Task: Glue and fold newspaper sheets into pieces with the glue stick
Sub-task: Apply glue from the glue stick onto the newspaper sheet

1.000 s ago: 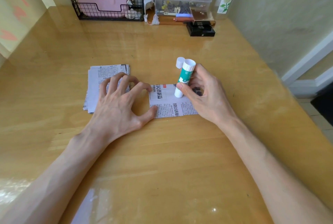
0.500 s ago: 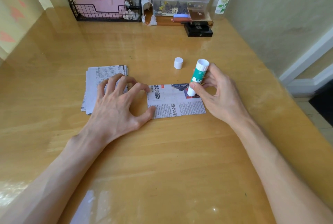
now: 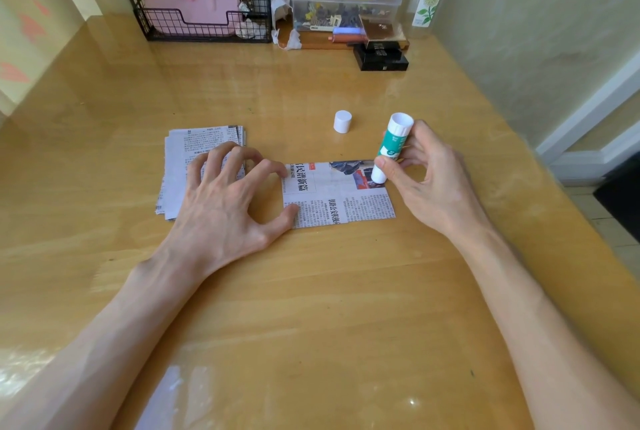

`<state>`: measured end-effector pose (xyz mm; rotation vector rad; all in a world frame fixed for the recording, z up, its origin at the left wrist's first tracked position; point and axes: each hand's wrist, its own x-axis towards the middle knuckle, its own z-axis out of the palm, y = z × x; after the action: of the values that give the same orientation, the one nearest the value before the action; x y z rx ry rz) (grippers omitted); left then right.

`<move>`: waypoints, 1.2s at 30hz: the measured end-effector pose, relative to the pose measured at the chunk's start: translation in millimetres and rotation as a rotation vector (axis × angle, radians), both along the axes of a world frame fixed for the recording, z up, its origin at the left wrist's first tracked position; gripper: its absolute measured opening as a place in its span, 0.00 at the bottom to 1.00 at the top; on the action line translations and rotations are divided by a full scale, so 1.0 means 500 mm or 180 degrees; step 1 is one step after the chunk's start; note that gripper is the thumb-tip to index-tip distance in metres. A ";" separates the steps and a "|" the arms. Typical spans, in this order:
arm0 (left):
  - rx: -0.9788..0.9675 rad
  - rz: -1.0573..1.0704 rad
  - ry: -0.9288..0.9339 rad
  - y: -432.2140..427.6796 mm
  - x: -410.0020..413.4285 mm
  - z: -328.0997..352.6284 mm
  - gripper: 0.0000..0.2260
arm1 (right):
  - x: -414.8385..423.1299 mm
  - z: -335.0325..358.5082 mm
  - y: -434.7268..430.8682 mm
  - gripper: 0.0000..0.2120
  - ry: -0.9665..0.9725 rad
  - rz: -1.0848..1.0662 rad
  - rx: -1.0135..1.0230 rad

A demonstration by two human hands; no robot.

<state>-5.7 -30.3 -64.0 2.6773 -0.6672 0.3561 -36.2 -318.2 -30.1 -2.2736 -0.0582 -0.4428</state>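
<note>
since a second ago your right hand [image 3: 426, 183] has run the glue stick [image 3: 393, 147] to the far right corner of the newspaper sheet [image 3: 339, 204], fingers curled round it. your left hand [image 3: 221, 208], fingers spread, presses the sheet's left edge. you seem mid-gluing; next probably means lifting off and folding.

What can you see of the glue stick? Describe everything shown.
The glue stick is a white plastic tube with a green label, uncapped. It stands tilted, wide end up, narrow end down on the far right corner of the newspaper sheet. The right hand grips it between thumb and fingers. Its white cap stands apart on the table.
</note>
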 end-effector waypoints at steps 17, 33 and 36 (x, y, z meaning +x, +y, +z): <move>0.0061 0.0027 -0.0051 -0.002 -0.001 -0.001 0.24 | 0.006 -0.007 0.148 0.12 -0.0081 0.0631 0.0933; -0.0026 0.0011 -0.0074 -0.001 -0.003 0.003 0.21 | 0.007 -0.017 0.172 0.12 -0.0080 0.0720 0.0221; -0.0031 0.0007 -0.0063 -0.001 -0.003 0.004 0.22 | 0.006 -0.015 0.170 0.13 -0.0072 0.0690 0.0187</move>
<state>-7.1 -30.9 -61.9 2.6687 -0.6668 0.3861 -33.3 -232.9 -37.6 -2.1755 -0.2965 -0.3507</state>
